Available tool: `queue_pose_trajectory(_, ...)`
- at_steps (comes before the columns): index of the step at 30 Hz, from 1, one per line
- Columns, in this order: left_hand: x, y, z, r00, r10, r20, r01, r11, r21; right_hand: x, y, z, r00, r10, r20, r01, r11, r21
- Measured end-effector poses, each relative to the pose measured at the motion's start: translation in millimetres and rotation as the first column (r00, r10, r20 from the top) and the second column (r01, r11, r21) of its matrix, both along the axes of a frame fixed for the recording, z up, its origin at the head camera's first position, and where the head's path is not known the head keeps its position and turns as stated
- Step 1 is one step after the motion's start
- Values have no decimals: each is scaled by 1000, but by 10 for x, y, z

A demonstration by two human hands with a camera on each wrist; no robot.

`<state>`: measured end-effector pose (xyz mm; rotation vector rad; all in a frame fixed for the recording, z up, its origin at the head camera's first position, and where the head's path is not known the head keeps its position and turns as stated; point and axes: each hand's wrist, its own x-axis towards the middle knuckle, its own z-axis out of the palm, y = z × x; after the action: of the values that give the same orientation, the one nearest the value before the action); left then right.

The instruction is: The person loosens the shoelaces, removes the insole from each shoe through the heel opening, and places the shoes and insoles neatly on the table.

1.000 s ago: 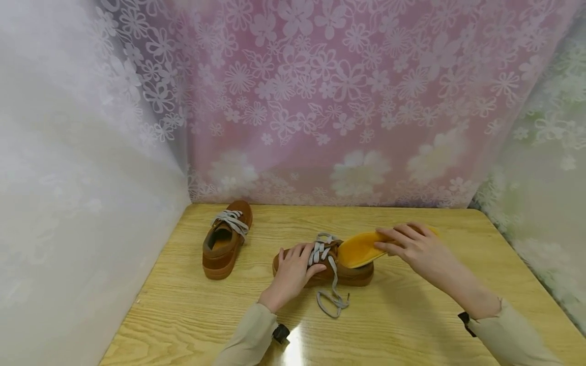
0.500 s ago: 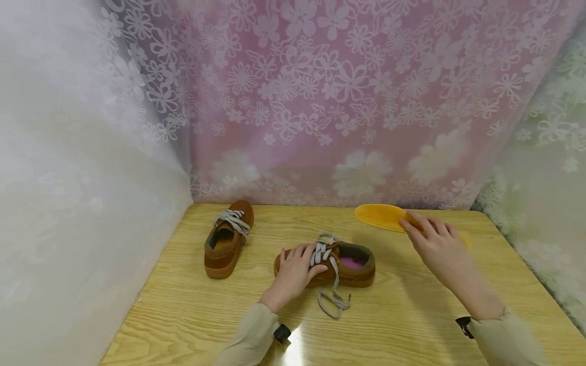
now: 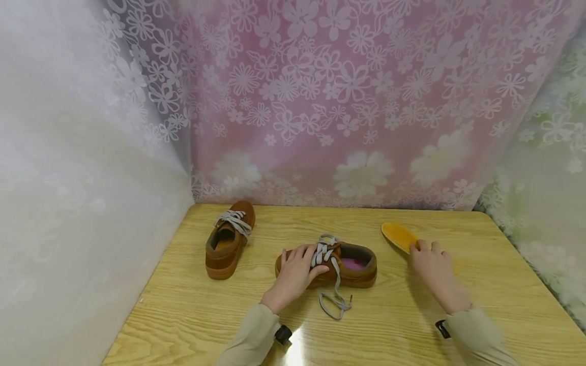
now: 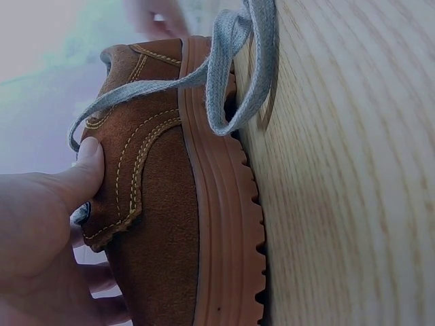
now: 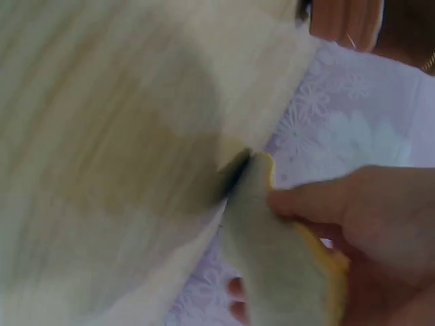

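Observation:
A brown suede shoe (image 3: pixel 356 278) lies sole down at the middle of the table, toe to the left, its pink inner bottom showing through the opening. My left hand (image 3: pixel 293 277) grips it over the front and laces, with the thumb on the near side, as the left wrist view of the shoe (image 4: pixel 160 176) also shows. Its grey lace (image 3: pixel 336 305) trails loose onto the table. To the right, my right hand (image 3: pixel 435 272) pinches a yellow insole (image 3: pixel 399 236) low over the table. In the right wrist view, the pale underside of the insole (image 5: pixel 272 251) faces the camera.
A second brown shoe (image 3: pixel 224 259), laced in grey, stands at the back left with a yellowish inside. Flowered curtains (image 3: pixel 343 101) enclose the wooden table (image 3: pixel 192 315) at the back and both sides.
The insole came out of the shoe's opening, swung up to the right, then dropped lower toward the table in my right hand. My left hand has stayed on the shoe.

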<state>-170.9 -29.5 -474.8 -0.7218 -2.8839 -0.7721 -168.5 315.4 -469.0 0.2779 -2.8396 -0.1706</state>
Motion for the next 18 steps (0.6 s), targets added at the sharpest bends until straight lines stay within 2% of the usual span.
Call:
queue_pose_trajectory(4, 0, 3, 2, 1000, -3, 13, 3, 1000, 1, 8, -14, -57, 986, -3, 168, 11, 999, -52)
queue_pose_trajectory(6, -2, 6, 0, 1000, -3, 18, 3, 1000, 2, 25, -13, -61, 979, 6, 204, 14, 995, -99)
queue_pose_trajectory(10, -5, 8, 19, 1000, -3, 23, 2, 1000, 18, 69, -2, -24, 976, 39, 213, -10, 991, -137)
queue_pose_trajectory(14, -4, 1, 32, 999, -2, 34, 1, 1000, 24, 113, -8, 16, 971, 111, 210, -77, 984, -162)
queue_pose_trajectory(18, -3, 1, 27, 999, -1, 44, 0, 1000, 23, 155, -23, 4, 929, 172, 328, -104, 971, -214)
